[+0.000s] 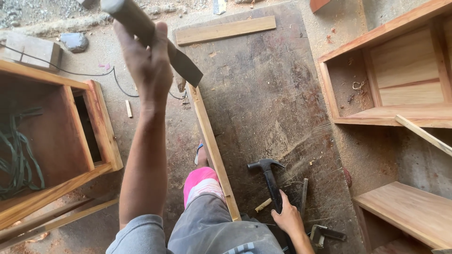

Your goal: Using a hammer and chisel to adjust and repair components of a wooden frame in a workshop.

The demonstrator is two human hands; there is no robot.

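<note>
While my left hand (149, 66) clenches a wooden-handled blade (155, 40) raised above the wood strip (213, 150), my right hand (288, 217) grasps the hammer (269, 181) handle.

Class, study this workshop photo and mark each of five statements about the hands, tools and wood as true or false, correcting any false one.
1. The left hand is raised and grips a long tool with a wooden handle and a dark flat blade. True.
2. The right hand rests on a saw. False: it rests on the handle of a black claw hammer.
3. A light wooden strip lies along the left edge of the dark work board. True.
4. The hammer's head points toward the person. False: it points away.
5. Coiled green cable lies inside the wooden cabinet on the left. True.
</note>
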